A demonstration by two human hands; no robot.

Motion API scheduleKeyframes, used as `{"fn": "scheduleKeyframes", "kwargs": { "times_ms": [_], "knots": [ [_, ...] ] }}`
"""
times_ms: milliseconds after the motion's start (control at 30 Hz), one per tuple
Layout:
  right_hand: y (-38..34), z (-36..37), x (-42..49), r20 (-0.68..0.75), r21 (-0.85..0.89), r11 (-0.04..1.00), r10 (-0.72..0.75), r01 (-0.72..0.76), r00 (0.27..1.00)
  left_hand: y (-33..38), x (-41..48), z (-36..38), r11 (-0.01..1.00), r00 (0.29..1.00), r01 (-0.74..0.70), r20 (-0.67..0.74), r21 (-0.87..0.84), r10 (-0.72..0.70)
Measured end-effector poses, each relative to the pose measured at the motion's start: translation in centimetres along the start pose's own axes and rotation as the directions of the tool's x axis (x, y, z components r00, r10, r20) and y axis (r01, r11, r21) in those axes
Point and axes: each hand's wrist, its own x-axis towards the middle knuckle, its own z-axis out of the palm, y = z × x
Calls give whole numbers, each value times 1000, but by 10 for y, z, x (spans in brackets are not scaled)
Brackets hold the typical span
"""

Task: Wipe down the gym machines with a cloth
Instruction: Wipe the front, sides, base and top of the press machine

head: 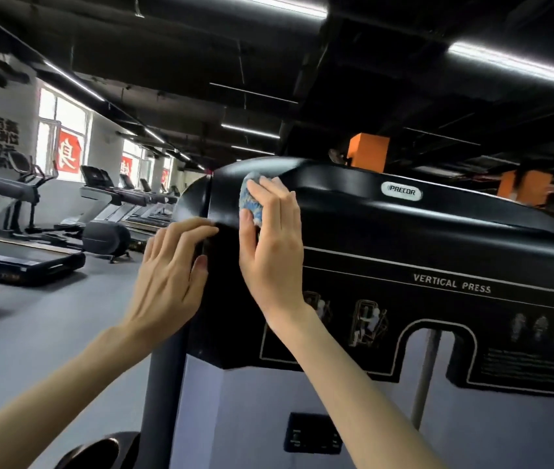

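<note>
Blue cloth (251, 198) under right hand (273, 252) fingers (seemingly pressed) on machine cover (404, 228).

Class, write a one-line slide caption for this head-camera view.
Right hand presses a blue cloth onto the black Vertical Press machine; left hand braces its edge.

Grey gym floor (48, 319) carries treadmill row (25, 258) at left, black press machine (438, 231) right.
</note>
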Motion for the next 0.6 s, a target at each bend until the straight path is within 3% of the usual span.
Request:
{"fn": "scheduleKeyframes", "kwargs": {
  "times_ms": [133, 267, 333, 500, 600],
  "knots": [
    [-13, 12, -1, 45, -217, 971, -95, 102, 994, -48, 8, -3, 991, 999, -9, 41, -137, 15],
    [-25, 20, 8, 82, -428, 894, -104, 130, 991, -95, 12, -12, 941, 959, -151, 188, -302, 214],
    [-29, 23, 18, 137, -470, 872, -82, 138, 987, -104, 16, -10, 912, 948, -189, 172, -365, 266],
    [-39, 27, 31, 190, -519, 851, 19, 84, 982, -100, 9, 4, 851, 981, -124, 65, -510, 182],
    [-46, 31, 25, 204, -545, 832, 11, 104, 979, -106, 8, 8, 824, 975, -164, 37, -542, 218]
  ]
}}
